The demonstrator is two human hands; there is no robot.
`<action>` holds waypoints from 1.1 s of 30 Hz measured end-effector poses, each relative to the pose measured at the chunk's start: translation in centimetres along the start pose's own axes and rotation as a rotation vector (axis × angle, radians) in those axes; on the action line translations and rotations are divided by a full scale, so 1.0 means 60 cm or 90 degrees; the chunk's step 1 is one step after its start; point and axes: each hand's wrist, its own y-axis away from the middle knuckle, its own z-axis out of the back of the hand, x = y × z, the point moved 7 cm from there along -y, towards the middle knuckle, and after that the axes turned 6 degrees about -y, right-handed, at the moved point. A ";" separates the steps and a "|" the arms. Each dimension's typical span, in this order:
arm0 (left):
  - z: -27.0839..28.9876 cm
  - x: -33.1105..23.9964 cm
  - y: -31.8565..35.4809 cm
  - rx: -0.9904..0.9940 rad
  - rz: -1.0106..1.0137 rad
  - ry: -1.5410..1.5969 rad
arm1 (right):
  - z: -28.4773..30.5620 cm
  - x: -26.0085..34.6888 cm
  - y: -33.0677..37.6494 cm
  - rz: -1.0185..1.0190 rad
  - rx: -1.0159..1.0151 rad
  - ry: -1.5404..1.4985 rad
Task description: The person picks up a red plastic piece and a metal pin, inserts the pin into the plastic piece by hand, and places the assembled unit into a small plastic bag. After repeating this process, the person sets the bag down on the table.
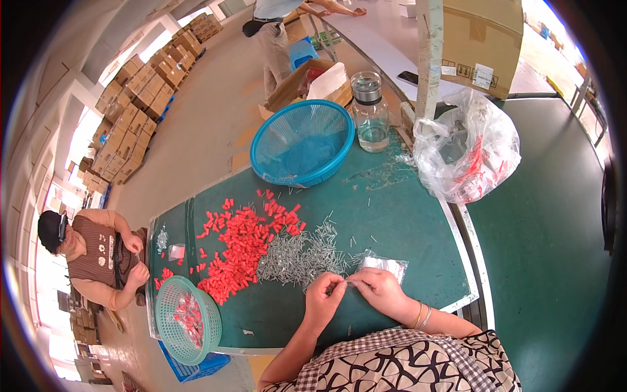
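Note:
My left hand (322, 298) and my right hand (381, 291) meet over the near edge of the green table, fingertips pinched together. Between them is a small, pale, thin thing, too small to make out. Just beyond my right hand lies a stack of small clear plastic bags (386, 265). A heap of grey metal screws or nails (302, 257) spreads out beyond my left hand. Left of it, and touching it, is a larger pile of short red plastic plugs (236, 253).
A pale green basket (171, 326) with filled bags stands at the left edge. Farther back are a blue basket (304, 147), a glass bottle (373, 124) and a plastic sack (470, 153). A co-worker (104, 251) works at the left; another person (271, 39) stands far back.

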 end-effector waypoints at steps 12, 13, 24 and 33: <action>-0.004 0.000 -0.002 0.016 0.025 0.014 | -0.009 -0.052 0.013 -0.295 -0.018 -0.285; -0.004 0.006 -0.002 0.006 0.059 0.080 | -0.010 -0.056 0.013 -0.274 -0.029 -0.293; 0.005 -0.013 0.004 -0.019 0.000 -0.004 | -0.009 -0.047 0.019 -0.286 0.007 -0.267; -0.003 -0.014 -0.005 -0.016 0.009 -0.036 | -0.017 -0.062 0.023 -0.292 -0.051 -0.317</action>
